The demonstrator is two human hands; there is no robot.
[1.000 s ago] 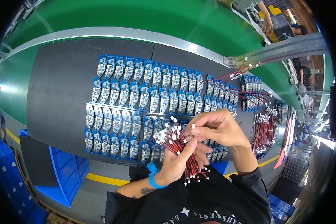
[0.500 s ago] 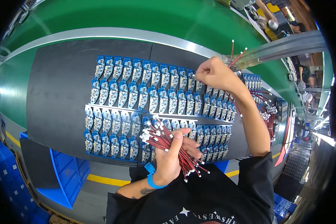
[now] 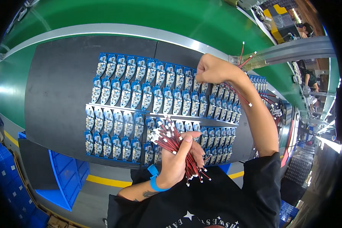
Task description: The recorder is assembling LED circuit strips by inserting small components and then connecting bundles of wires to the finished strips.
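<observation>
Dark grey matting covers the bench (image 3: pixel 60 95), where the left hand (image 3: pixel 180 157) clenches a bundle of red wires with white plugs (image 3: pixel 171 138) by its near edge, while the right hand (image 3: pixel 212 68) pinches one red wire (image 3: pixel 237 89) over the far rows of blue circuit boards (image 3: pixel 148 81).

We see the circuit boards (image 3: pixel 140 91) lying in rows on the mat (image 3: pixel 57 95), which covers the bench (image 3: pixel 102 22). Our left hand (image 3: pixel 178 159) sits over the near edge of the mat with the wire bundle (image 3: pixel 174 142) in it. Our right hand (image 3: pixel 212 68) rests at the far row of boards, toward the right. More boards (image 3: pixel 260 81) lie further right, and bins (image 3: pixel 64 178) stand below the near left corner.
</observation>
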